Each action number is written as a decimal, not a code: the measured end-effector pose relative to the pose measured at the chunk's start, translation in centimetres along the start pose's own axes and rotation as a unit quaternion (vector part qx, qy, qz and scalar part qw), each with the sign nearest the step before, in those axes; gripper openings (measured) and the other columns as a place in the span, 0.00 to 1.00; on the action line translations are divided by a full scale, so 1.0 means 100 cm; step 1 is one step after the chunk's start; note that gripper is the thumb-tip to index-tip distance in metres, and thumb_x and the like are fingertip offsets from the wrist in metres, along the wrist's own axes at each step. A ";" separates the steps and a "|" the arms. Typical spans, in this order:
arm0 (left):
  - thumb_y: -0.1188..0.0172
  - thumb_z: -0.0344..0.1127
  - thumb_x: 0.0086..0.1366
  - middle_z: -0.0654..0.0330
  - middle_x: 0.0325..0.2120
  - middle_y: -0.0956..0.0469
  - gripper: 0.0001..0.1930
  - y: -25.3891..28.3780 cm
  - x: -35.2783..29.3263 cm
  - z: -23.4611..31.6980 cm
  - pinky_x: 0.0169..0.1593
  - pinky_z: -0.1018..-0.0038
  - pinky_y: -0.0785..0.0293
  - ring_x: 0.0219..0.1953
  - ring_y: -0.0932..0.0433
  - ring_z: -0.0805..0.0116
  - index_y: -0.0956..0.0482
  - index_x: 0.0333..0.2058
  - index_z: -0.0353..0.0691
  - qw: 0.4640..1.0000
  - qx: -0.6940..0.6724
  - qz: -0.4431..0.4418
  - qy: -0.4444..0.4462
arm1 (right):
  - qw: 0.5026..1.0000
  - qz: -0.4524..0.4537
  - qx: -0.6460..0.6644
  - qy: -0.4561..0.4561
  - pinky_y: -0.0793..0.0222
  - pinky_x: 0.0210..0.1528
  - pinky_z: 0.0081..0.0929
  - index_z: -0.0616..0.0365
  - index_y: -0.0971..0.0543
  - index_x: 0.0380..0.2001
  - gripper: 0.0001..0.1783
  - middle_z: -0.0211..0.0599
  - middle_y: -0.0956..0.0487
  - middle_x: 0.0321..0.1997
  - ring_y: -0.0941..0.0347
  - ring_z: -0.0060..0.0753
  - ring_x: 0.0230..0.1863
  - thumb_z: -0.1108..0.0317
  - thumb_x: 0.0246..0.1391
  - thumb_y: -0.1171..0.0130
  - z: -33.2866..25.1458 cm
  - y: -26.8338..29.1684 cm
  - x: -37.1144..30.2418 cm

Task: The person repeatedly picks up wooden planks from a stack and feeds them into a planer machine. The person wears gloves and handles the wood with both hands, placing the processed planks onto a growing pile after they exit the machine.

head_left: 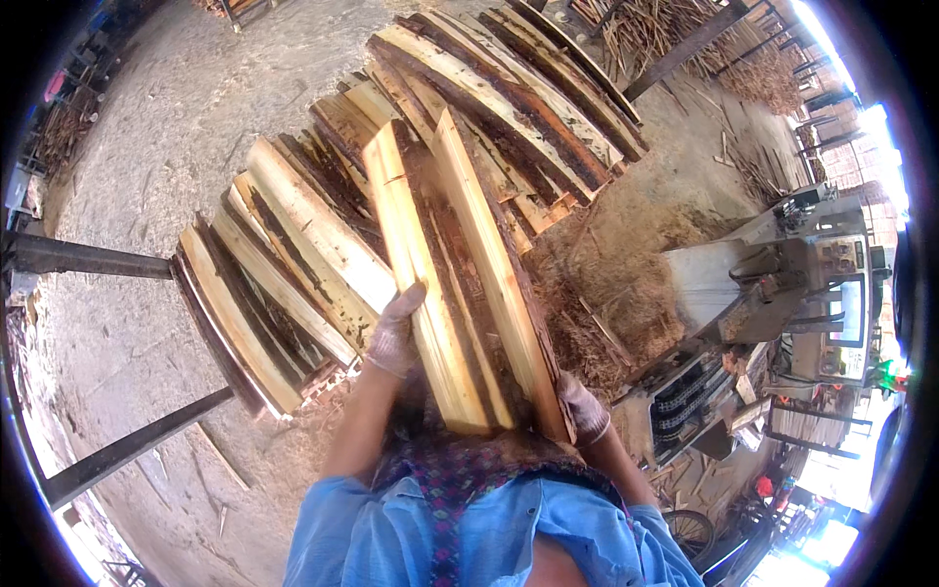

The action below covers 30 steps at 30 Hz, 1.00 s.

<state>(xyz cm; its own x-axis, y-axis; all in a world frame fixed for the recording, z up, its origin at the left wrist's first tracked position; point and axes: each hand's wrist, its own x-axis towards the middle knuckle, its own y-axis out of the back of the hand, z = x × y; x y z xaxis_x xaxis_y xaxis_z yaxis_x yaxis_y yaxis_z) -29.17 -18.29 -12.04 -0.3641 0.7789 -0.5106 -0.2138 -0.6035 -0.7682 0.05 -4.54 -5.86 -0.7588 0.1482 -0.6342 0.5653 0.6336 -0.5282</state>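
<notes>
Two long wooden slabs with dark bark on them are held up in front of my body. My left hand (396,333), in a pale work glove, grips the left slab (423,303) by its outer edge, the thumb lying on the wood. Around the outer side of the right slab (497,284), near its lower end, closes my gloved right hand (584,409); its fingers are partly hidden. Between the two slabs shows a dark, bark-covered gap. Just beyond them lies a wide pile of similar bark-edged slabs (318,230).
Dark metal bars (93,256) reach in from the left toward the pile. At right stands a machine (827,303) with a screen and a black chain-like track (685,406). Shavings and bark scraps (611,293) cover the ground before it. Sticks (650,44) are heaped at far right.
</notes>
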 end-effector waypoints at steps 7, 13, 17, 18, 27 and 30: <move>0.33 0.32 0.67 0.52 0.50 0.18 0.31 -0.049 -0.013 0.007 0.49 0.61 0.12 0.48 0.15 0.60 0.33 0.66 0.32 0.977 0.157 0.103 -0.099 | 0.981 0.051 -0.160 0.101 0.23 0.41 0.26 0.64 0.31 0.68 0.56 0.34 0.19 0.40 0.20 0.27 0.38 0.47 0.40 0.18 -0.044 -0.039 -0.014; 0.38 0.69 0.71 0.53 0.58 0.22 0.53 -0.037 -0.008 -0.050 0.61 0.71 0.25 0.59 0.25 0.67 0.45 0.75 0.27 0.905 0.321 0.093 -0.262 | 0.772 0.238 -0.584 0.076 0.31 0.71 0.47 0.72 0.45 0.75 0.70 0.70 0.30 0.69 0.30 0.62 0.71 0.42 0.41 0.20 -0.050 -0.072 -0.007; 0.25 0.49 0.66 0.50 0.59 0.23 0.50 -0.118 -0.007 -0.059 0.68 0.68 0.30 0.59 0.24 0.60 0.43 0.74 0.27 0.905 0.355 0.090 -0.217 | 0.793 0.216 -0.568 0.036 0.31 0.71 0.47 0.72 0.46 0.75 0.70 0.67 0.32 0.72 0.31 0.62 0.72 0.40 0.42 0.20 -0.052 -0.052 -0.027; 0.27 0.47 0.66 0.49 0.61 0.24 0.50 -0.131 -0.013 -0.065 0.69 0.67 0.31 0.60 0.25 0.58 0.45 0.76 0.29 0.907 0.345 0.112 -0.215 | 0.807 0.209 -0.551 0.037 0.31 0.71 0.47 0.73 0.46 0.75 0.70 0.66 0.32 0.72 0.31 0.62 0.72 0.40 0.42 0.21 -0.056 -0.045 -0.037; 0.33 0.46 0.64 0.43 0.66 0.31 0.48 -0.214 -0.035 -0.141 0.67 0.59 0.27 0.63 0.26 0.50 0.44 0.75 0.28 0.889 0.387 -0.073 -0.232 | 0.885 0.194 -0.168 0.388 0.32 0.73 0.40 0.71 0.43 0.76 0.59 0.67 0.27 0.71 0.29 0.53 0.72 0.46 0.53 0.27 -0.108 0.064 -0.104; 0.29 0.45 0.61 0.48 0.64 0.29 0.48 -0.243 -0.022 -0.183 0.66 0.63 0.26 0.62 0.26 0.53 0.42 0.74 0.29 0.841 0.459 -0.209 -0.194 | 0.872 0.292 -0.154 0.362 0.26 0.65 0.37 0.70 0.40 0.74 0.64 0.63 0.18 0.59 0.20 0.51 0.61 0.36 0.47 0.27 -0.113 0.068 -0.129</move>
<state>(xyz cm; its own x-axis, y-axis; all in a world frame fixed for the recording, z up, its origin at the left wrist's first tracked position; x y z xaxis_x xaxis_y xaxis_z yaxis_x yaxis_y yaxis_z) -6.60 -2.22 0.64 -0.3144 0.9488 0.0317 -0.9418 -0.3075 -0.1358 10.04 6.45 5.08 -0.4381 0.8841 -0.1624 0.8950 0.4458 0.0128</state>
